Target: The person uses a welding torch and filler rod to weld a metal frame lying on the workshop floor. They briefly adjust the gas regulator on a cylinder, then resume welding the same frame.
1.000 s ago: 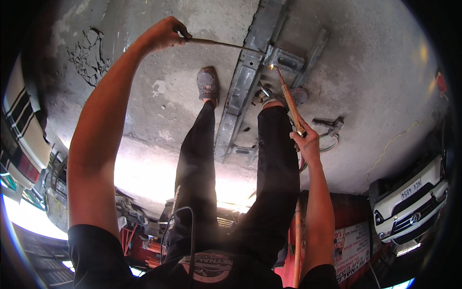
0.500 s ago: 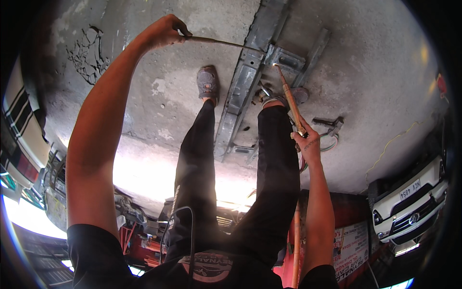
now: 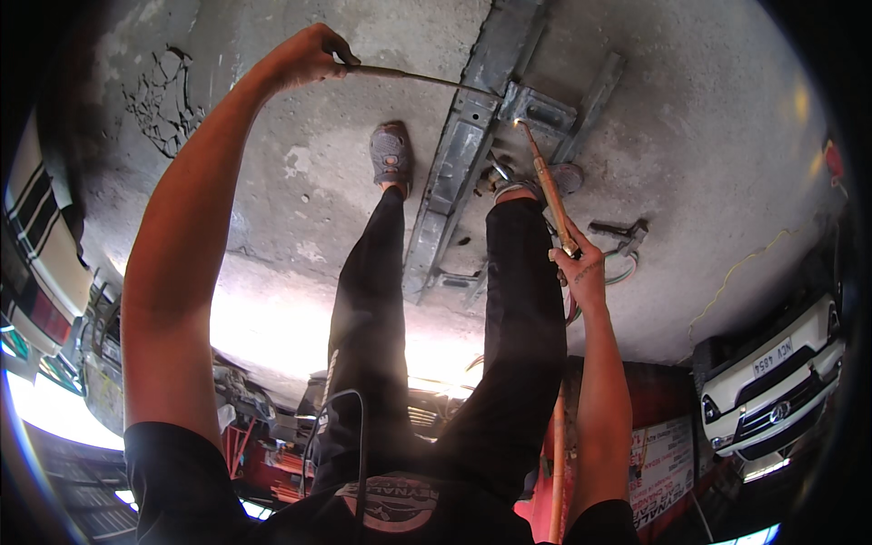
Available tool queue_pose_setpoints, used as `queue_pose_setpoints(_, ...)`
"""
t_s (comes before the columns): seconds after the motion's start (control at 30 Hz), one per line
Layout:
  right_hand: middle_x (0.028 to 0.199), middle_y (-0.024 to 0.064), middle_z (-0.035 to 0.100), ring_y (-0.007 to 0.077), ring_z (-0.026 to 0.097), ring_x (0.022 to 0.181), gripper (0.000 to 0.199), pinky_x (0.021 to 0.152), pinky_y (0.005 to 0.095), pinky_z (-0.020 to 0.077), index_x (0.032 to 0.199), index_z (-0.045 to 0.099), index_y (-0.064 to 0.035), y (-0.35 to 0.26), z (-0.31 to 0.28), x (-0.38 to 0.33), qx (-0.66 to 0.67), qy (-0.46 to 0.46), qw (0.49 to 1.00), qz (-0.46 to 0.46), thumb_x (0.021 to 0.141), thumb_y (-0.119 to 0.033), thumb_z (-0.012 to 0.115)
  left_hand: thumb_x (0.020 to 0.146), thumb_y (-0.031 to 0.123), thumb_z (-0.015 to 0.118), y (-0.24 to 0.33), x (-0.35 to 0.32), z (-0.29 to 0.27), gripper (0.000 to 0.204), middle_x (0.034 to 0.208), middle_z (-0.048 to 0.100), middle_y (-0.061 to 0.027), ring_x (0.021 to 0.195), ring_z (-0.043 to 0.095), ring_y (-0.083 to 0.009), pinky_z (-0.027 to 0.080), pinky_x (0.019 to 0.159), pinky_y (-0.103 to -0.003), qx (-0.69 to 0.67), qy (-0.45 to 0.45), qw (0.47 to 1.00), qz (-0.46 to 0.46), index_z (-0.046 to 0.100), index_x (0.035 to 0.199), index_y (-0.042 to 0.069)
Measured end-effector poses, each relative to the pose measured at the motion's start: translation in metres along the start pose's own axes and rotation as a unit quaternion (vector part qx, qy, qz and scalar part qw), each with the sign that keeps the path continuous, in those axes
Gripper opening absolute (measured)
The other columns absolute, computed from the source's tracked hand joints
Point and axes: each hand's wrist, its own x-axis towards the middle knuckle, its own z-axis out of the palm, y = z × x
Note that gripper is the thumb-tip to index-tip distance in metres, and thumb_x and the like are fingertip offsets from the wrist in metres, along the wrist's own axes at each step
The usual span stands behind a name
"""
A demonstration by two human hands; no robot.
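Left hand (image 3: 309,56) grips a thin rod (image 3: 413,77); right hand (image 3: 581,272) grips a torch (image 3: 545,182) over the metal frame (image 3: 454,173)

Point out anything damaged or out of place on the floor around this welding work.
The concrete floor has a patch of branching cracks at upper left, beyond the left hand holding the filler rod. Nothing else stands out.

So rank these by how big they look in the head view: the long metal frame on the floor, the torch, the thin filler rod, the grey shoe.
1. long metal frame, clearly largest.
2. and 3. torch and thin filler rod: similar in length, too close to rank; the torch looks thicker.
4. grey shoe, smallest.
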Motion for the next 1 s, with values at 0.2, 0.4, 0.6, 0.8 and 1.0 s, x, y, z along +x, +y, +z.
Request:
queue_pose_setpoints(0.2,0.079,0.0,0.066,0.006,0.056,0.055,0.066,0.051,0.0259,0.0492,0.15,0.059,-0.0155,-0.002,0.0,-0.001,0.013,-0.002,1.0,-0.003,0.086,-0.002,0.07,0.078,0.005,0.074,-0.007,0.001,0.002,0.029,0.07,0.069,-0.005,0.059,0.056,-0.0112,0.043,0.054,-0.029,-0.013,0.01,1.0,0.008,0.08,0.106,0.001)
queue_pose_setpoints(0.4,0.078,-0.0017,0.064,0.0057,0.055,0.055,0.066,0.053,0.0252,0.0486,0.15,0.059,-0.0157,-0.008,0.0,-0.002,0.02,0.003,1.0,-0.01,0.087,-0.002,0.07,0.078,0.007,0.079,-0.01,0.004,0.0,0.026,0.078,0.072,-0.0089,0.065,0.063,-0.0163,0.051,0.06,-0.033,-0.011,-0.001,1.0,-0.004,0.081,0.104,0.003)
queue_pose_setpoints(0.6,0.077,-0.0024,0.062,0.0062,0.056,0.056,0.064,0.052,0.0252,0.05,0.149,0.06,-0.0196,-0.008,0.0,0.0,0.026,0.009,1.0,-0.008,0.089,-0.001,0.069,0.078,0.007,0.078,-0.007,0.002,-0.002,0.025,0.076,0.072,-0.0082,0.064,0.062,-0.0158,0.05,0.06,-0.033,0.005,-0.006,1.0,0.002,0.081,0.103,0.004)
queue_pose_setpoints(0.8,0.082,-0.001,0.065,0.0056,0.057,0.058,0.063,0.054,0.0254,0.0495,0.149,0.061,-0.0167,-0.009,-0.002,0.004,0.018,0.03,0.999,-0.028,0.089,0.0,0.069,0.078,0.006,0.077,-0.009,0.003,-0.002,0.026,0.074,0.071,-0.0075,0.063,0.062,-0.0155,0.049,0.059,-0.033,-0.011,-0.009,1.0,0.007,0.081,0.103,0.004)
queue_pose_setpoints(1.0,0.082,-0.0004,0.065,0.0055,0.055,0.059,0.06,0.056,0.0258,0.0482,0.148,0.061,-0.0122,-0.008,-0.005,0.01,-0.006,0.044,0.997,-0.066,0.089,-0.002,0.07,0.078,0.006,0.077,-0.015,0.003,-0.002,0.026,0.076,0.072,-0.0078,0.064,0.062,-0.0158,0.049,0.059,-0.033,-0.013,-0.005,1.0,0.01,0.082,0.103,0.004)
